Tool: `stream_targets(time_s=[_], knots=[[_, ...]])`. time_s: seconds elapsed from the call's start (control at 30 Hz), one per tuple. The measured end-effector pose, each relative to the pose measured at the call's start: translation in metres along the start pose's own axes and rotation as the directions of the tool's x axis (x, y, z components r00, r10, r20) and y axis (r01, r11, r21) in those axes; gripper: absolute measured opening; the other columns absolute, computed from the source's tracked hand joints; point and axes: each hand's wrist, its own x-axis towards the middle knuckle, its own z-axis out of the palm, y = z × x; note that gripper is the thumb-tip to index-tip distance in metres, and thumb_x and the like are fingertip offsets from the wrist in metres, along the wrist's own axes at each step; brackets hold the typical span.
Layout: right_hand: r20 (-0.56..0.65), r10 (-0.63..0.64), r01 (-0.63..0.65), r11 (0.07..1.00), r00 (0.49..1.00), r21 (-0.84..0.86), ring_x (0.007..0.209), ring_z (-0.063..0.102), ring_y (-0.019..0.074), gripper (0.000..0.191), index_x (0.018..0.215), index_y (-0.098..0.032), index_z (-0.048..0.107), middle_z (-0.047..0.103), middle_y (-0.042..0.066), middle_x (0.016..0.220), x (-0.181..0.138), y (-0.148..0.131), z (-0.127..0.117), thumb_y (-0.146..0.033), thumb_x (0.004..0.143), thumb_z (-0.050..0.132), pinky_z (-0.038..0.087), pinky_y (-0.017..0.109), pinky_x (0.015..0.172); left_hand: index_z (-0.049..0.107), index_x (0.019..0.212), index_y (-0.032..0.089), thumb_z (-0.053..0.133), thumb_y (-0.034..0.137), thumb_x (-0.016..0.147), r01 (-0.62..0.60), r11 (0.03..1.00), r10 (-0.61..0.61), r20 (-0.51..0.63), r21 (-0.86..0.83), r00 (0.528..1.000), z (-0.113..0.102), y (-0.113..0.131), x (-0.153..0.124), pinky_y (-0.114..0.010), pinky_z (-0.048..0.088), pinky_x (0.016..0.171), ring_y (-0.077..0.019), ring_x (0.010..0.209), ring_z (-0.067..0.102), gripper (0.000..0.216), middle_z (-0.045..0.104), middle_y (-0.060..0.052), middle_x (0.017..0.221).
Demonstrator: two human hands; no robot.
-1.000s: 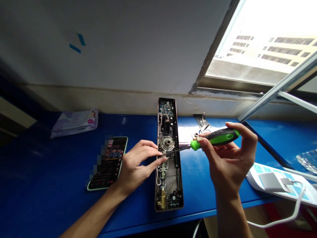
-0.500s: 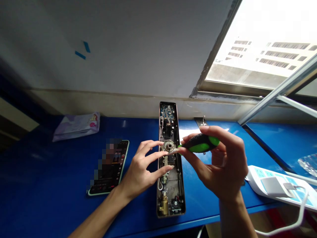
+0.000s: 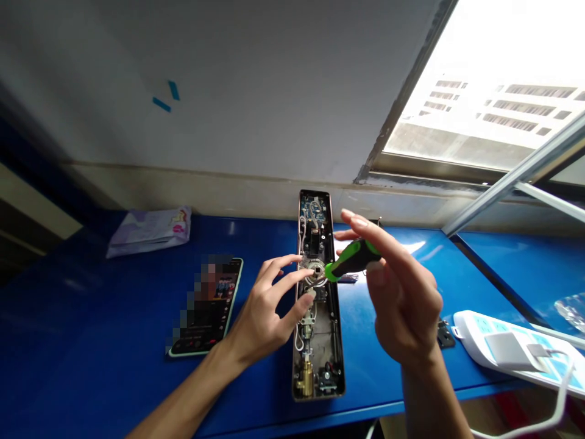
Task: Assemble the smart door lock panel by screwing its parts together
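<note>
A long, narrow open housing [image 3: 322,341], which looks like an electronic door lock body, lies lengthwise on the blue table. Inside it are a circuit board [image 3: 313,210], pale wires, a round metal hub [image 3: 317,266] near the middle and a brass cylinder [image 3: 306,379] at the near end. My left hand [image 3: 269,305] reaches in from the left with fingers spread, its fingertips at the hub and the housing's left edge. My right hand [image 3: 404,299] holds a green and black screwdriver [image 3: 351,260] between thumb and fingers, index finger extended. The screwdriver slants down toward the hub; its tip is hard to make out.
A phone [image 3: 212,317] with a lit screen lies left of the housing, and a soft packet [image 3: 148,231] is behind it. To the right are a small black part [image 3: 445,334], a white power strip [image 3: 475,332] with a plugged-in charger, and a metal frame [image 3: 484,201] by the window.
My right hand has loosened and shifted its fingers on the screwdriver, the index finger now stretched forward. My left fingers have moved slightly over the hub. The camera view has shifted a little.
</note>
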Motion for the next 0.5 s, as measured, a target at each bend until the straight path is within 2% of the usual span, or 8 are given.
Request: stream_targets(time_s=[0.07,0.17,0.23,0.3,0.33,0.4,0.47,0.5], knots=[[0.021,0.035,-0.036,0.996,0.999,0.085,0.130,0.071,0.0285,0.051,0.149,-0.027,0.063,0.066,0.010,0.152,0.002,-0.003,-0.003,-0.007,0.103,0.055,0.067,0.047,0.097,0.071,0.133,0.025,0.050,0.036,0.110,0.072,0.997,-0.072,-0.013,-0.015,0.997,0.000,0.001,0.000,-0.050,0.050,0.118,-0.0277,0.135,0.058,0.033,0.064,-0.010,0.143],[-0.047,0.024,-0.019,0.995,0.999,0.099,0.108,0.078,0.0235,0.051,0.134,-0.030,0.075,0.080,0.006,0.123,0.006,-0.004,-0.004,-0.002,0.091,0.075,0.069,0.039,0.083,0.070,0.134,0.022,0.043,0.033,0.111,0.160,0.987,-0.161,-0.036,-0.027,0.986,0.002,-0.001,0.001,-0.048,0.048,0.120,-0.0267,0.136,0.059,0.037,0.065,-0.011,0.142],[-0.130,0.008,-0.004,1.000,0.991,0.030,0.087,0.076,0.0182,0.053,0.123,-0.033,0.080,0.078,0.002,0.102,0.007,-0.002,-0.003,-0.003,0.080,0.087,0.066,0.032,0.069,0.069,0.135,0.021,0.044,0.034,0.111,0.193,0.981,-0.193,-0.034,-0.027,0.981,0.004,-0.003,0.001,-0.048,0.048,0.121,-0.0268,0.137,0.059,0.038,0.065,-0.011,0.142],[-0.171,-0.009,0.002,0.999,0.985,-0.038,0.078,0.071,0.0157,0.048,0.122,-0.034,0.081,0.075,0.001,0.096,0.009,0.000,-0.003,-0.009,0.082,0.088,0.062,0.031,0.062,0.069,0.135,0.021,0.043,0.035,0.111,0.211,0.977,-0.212,-0.026,-0.029,0.977,0.006,-0.005,0.001,-0.048,0.047,0.122,-0.0266,0.137,0.060,0.038,0.064,-0.011,0.143],[-0.168,-0.009,0.001,0.999,0.986,-0.048,0.082,0.072,0.0167,0.042,0.125,-0.034,0.080,0.076,0.002,0.100,0.010,0.002,-0.003,-0.012,0.089,0.083,0.063,0.033,0.066,0.069,0.135,0.021,0.043,0.036,0.111,0.217,0.976,-0.218,-0.021,-0.030,0.976,0.007,-0.006,0.001,-0.048,0.048,0.122,-0.0264,0.137,0.060,0.038,0.064,-0.011,0.143],[-0.111,0.015,-0.016,1.000,0.994,-0.008,0.105,0.076,0.0222,0.039,0.134,-0.032,0.075,0.078,0.006,0.122,0.011,0.004,-0.005,-0.014,0.102,0.064,0.065,0.042,0.087,0.069,0.135,0.021,0.043,0.036,0.111,0.226,0.974,-0.226,-0.012,-0.033,0.974,0.008,-0.006,0.001,-0.047,0.048,0.122,-0.0261,0.137,0.061,0.039,0.064,-0.012,0.143],[-0.032,0.048,-0.045,0.995,0.998,0.089,0.123,0.074,0.0262,0.045,0.142,-0.030,0.070,0.075,0.007,0.139,0.012,0.006,-0.007,-0.010,0.106,0.053,0.061,0.051,0.104,0.069,0.135,0.021,0.043,0.037,0.111,0.228,0.973,-0.228,-0.002,-0.037,0.974,0.009,-0.006,0.000,-0.047,0.049,0.122,-0.0259,0.136,0.061,0.039,0.064,-0.012,0.143],[-0.016,0.055,-0.052,0.989,0.998,0.138,0.124,0.074,0.0267,0.046,0.143,-0.031,0.069,0.075,0.007,0.139,0.013,0.007,-0.007,-0.009,0.105,0.054,0.061,0.052,0.105,0.069,0.135,0.021,0.043,0.036,0.110,0.227,0.973,-0.227,0.000,-0.039,0.974,0.009,-0.006,0.000,-0.047,0.049,0.121,-0.0259,0.136,0.062,0.039,0.064,-0.012,0.143]])
